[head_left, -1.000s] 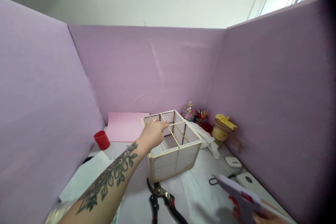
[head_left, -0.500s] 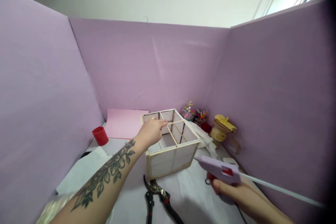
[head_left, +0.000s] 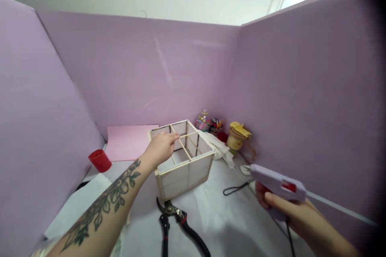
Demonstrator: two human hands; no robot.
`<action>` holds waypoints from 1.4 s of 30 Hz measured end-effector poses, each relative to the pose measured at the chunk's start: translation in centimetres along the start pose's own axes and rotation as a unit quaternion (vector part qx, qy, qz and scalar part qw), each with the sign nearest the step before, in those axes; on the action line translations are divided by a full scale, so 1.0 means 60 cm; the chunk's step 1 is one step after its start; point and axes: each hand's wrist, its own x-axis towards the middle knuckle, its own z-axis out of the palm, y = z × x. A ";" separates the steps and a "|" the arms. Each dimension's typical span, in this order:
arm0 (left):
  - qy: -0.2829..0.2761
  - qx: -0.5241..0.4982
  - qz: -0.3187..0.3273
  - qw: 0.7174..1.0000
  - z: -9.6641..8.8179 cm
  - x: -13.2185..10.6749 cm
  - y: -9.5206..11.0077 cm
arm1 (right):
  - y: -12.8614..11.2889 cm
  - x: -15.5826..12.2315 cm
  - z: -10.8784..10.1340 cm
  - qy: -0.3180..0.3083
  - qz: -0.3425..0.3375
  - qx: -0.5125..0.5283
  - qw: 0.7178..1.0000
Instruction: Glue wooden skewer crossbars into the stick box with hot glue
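Note:
A small open-topped box (head_left: 183,170) of thin wooden sticks and white paper panels stands in the middle of the desk. My left hand (head_left: 159,147) reaches over its top and pinches a thin wooden stick (head_left: 188,133) laid across the frame. My right hand (head_left: 286,209) is closed round the grip of a pale purple glue gun (head_left: 276,180), held at the lower right with its nozzle pointing left toward the box, well apart from it. A white glue stick pokes out behind the gun.
Black-handled cutters (head_left: 175,225) lie in front of the box. A red cup (head_left: 100,160) and pink paper (head_left: 128,147) sit at the left, white cloth (head_left: 217,148), a bead jar (head_left: 203,122) and a yellow-lidded pot (head_left: 238,136) at the back right. Purple partition walls (head_left: 301,88) enclose the desk.
My right hand has raised the glue gun from the lower right corner and turned its nozzle toward the box. The left hand stays pinched on the stick; the view has shifted right.

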 end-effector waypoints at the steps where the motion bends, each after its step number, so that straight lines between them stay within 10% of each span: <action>1: -0.005 0.001 0.000 1.000 -0.003 0.001 -0.002 | -0.006 -0.006 -0.012 0.012 -0.011 0.000 1.000; 8: 0.006 0.009 0.002 1.000 -0.058 0.016 0.015 | -0.019 -0.066 -0.072 0.040 -0.072 0.033 0.996; 12: 0.030 -0.008 0.067 0.997 -0.085 -0.062 0.091 | -0.008 -0.101 -0.078 0.025 -0.076 0.041 0.996; 16: -0.260 -0.021 0.260 0.930 -0.041 -0.212 0.141 | 0.003 -0.119 -0.073 0.017 -0.050 0.023 0.998; 20: -0.248 -0.035 0.268 0.930 0.036 -0.313 0.132 | 0.012 -0.119 -0.056 -0.005 -0.034 0.024 0.999; 24: -0.206 -0.053 0.329 0.920 0.062 -0.326 0.131 | 0.022 -0.114 -0.034 -0.007 -0.035 0.042 0.998; 34: -0.171 -0.272 0.234 0.918 -0.079 -0.262 0.183 | 0.072 -0.111 -0.042 -0.009 -0.028 0.070 0.997; 42: -0.231 0.048 0.246 0.940 -0.125 -0.360 0.222 | 0.102 -0.098 -0.050 0.028 -0.037 0.100 0.994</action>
